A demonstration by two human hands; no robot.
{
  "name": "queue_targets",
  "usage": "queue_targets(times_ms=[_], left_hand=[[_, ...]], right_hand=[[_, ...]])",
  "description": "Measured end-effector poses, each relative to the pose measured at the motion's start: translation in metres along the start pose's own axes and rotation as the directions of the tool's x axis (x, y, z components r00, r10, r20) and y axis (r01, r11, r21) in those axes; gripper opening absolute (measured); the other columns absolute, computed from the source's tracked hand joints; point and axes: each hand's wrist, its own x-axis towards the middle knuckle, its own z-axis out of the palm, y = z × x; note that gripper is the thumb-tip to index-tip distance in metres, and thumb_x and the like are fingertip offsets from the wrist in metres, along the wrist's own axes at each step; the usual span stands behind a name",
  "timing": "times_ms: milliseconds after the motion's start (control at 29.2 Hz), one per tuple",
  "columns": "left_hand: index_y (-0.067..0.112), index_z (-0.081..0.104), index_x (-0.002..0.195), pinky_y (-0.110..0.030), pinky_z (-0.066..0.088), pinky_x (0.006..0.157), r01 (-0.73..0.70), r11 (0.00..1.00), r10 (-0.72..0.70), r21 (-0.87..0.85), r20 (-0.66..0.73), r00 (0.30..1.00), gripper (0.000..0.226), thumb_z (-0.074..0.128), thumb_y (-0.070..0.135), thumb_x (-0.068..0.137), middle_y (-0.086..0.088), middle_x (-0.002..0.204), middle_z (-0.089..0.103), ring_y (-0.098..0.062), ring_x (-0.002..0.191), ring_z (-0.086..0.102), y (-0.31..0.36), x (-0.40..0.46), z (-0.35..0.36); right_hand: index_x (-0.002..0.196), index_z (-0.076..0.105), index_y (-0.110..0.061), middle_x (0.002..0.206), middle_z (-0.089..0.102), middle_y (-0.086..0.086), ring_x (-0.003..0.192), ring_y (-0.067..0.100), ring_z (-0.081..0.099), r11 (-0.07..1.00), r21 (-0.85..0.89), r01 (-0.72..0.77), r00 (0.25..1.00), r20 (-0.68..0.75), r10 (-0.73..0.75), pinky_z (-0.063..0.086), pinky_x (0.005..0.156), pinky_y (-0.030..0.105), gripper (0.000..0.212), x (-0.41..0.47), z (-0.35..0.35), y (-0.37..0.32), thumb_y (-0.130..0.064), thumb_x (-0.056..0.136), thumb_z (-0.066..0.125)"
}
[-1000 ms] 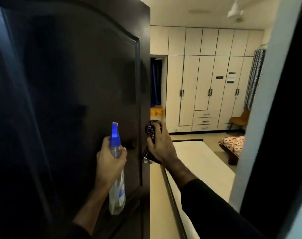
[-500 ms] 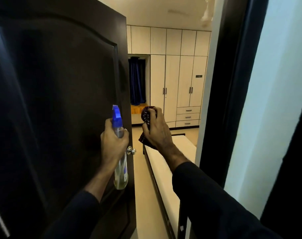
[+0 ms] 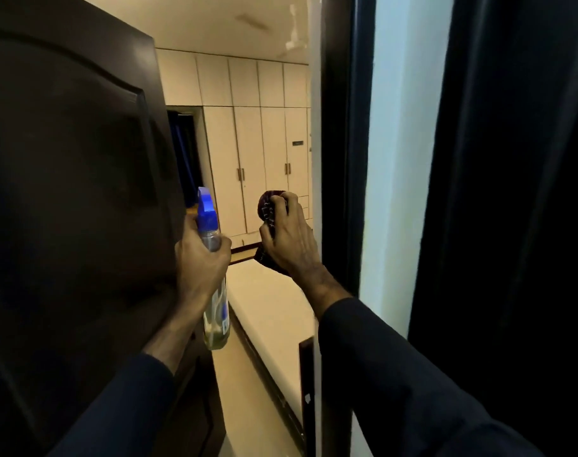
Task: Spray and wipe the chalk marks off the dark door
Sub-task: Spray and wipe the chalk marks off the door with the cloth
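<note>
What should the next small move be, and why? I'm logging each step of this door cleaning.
Probably turn the spray bottle toward the door panel and squeeze. The left hand already grips it by the neck at the door's edge, and the right hand holds the cloth bunched in the doorway, off the door. No chalk marks show in this dim view.

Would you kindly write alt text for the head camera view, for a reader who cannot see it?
Standing at a dark door, a person grips a blue-topped spray bottle in the left hand and a bunched dark cloth in the right hand. Beyond the open doorway are cream wardrobe doors.
</note>
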Motion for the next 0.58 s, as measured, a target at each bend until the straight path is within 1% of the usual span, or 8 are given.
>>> queue_targets(times_ms=[68,137,240,342,411,445,479,582], left_hand=[[0.014,0.05,0.125,-0.051,0.062,0.076,-0.025,1.0,0.025,0.004,0.014,1.0,0.041,0.07,0.018,0.089,-0.011,0.099,0.065,-0.028,0.08,0.071,0.005,-0.007,0.008],[0.015,0.049,0.127,-0.049,0.063,0.075,-0.016,0.998,0.019,-0.054,0.066,0.998,0.043,0.07,0.019,0.089,-0.012,0.1,0.065,-0.027,0.08,0.07,0.013,-0.024,0.021],[0.016,0.049,0.126,-0.042,0.062,0.067,-0.04,0.994,0.053,-0.103,0.126,0.991,0.042,0.069,0.02,0.089,-0.009,0.093,0.063,-0.024,0.075,0.067,0.027,-0.052,0.047],[0.019,0.049,0.121,-0.027,0.055,0.057,-0.044,0.979,0.083,-0.199,0.192,0.978,0.038,0.068,0.022,0.088,0.0,0.083,0.061,-0.019,0.068,0.068,0.048,-0.08,0.07],[0.021,0.05,0.119,-0.016,0.047,0.053,-0.058,0.97,0.108,-0.238,0.203,0.973,0.037,0.068,0.022,0.087,0.003,0.078,0.061,-0.014,0.063,0.067,0.063,-0.098,0.085],[0.021,0.05,0.118,-0.013,0.045,0.052,-0.07,0.965,0.123,-0.252,0.203,0.971,0.036,0.068,0.022,0.087,0.004,0.076,0.061,-0.012,0.061,0.066,0.071,-0.106,0.092],[0.021,0.05,0.118,-0.013,0.044,0.052,-0.069,0.957,0.132,-0.283,0.211,0.968,0.036,0.068,0.022,0.086,0.003,0.076,0.062,-0.011,0.061,0.066,0.084,-0.121,0.099],[0.022,0.051,0.117,-0.021,0.047,0.054,-0.067,0.942,0.155,-0.328,0.25,0.956,0.036,0.067,0.023,0.085,0.001,0.074,0.063,-0.015,0.061,0.066,0.116,-0.153,0.118]], right_hand=[[0.135,0.042,-0.011,0.14,0.039,0.009,0.114,0.025,0.054,0.999,-0.032,-0.015,1.0,-0.011,0.015,0.061,0.075,0.04,0.051,-0.009,-0.023,0.007,-0.026,0.091,0.062],[0.135,0.044,-0.01,0.14,0.04,0.01,0.115,0.025,0.054,0.993,-0.107,-0.055,0.998,-0.026,0.052,0.061,0.077,0.04,0.049,-0.028,-0.053,0.016,-0.025,0.092,0.062],[0.136,0.045,-0.009,0.141,0.04,0.01,0.114,0.027,0.054,0.975,-0.172,-0.138,0.99,-0.063,0.129,0.06,0.08,0.042,0.049,-0.056,-0.098,0.037,-0.026,0.092,0.061],[0.137,0.045,-0.01,0.14,0.04,0.007,0.112,0.023,0.054,0.934,-0.274,-0.229,0.973,-0.092,0.212,0.06,0.079,0.042,0.049,-0.087,-0.144,0.052,-0.028,0.094,0.056],[0.136,0.046,-0.009,0.138,0.041,0.006,0.111,0.023,0.054,0.912,-0.316,-0.26,0.965,-0.113,0.236,0.06,0.078,0.042,0.048,-0.106,-0.175,0.062,-0.027,0.092,0.055],[0.136,0.046,-0.008,0.138,0.041,0.006,0.111,0.024,0.054,0.902,-0.332,-0.276,0.961,-0.111,0.253,0.06,0.076,0.042,0.049,-0.112,-0.186,0.065,-0.026,0.091,0.056],[0.136,0.047,-0.008,0.139,0.04,0.006,0.111,0.024,0.054,0.887,-0.363,-0.285,0.958,-0.12,0.259,0.06,0.075,0.042,0.049,-0.122,-0.206,0.068,-0.025,0.091,0.056],[0.135,0.047,-0.009,0.139,0.04,0.007,0.111,0.025,0.055,0.854,-0.415,-0.314,0.949,-0.174,0.264,0.06,0.074,0.04,0.048,-0.144,-0.259,0.071,-0.024,0.091,0.057]])
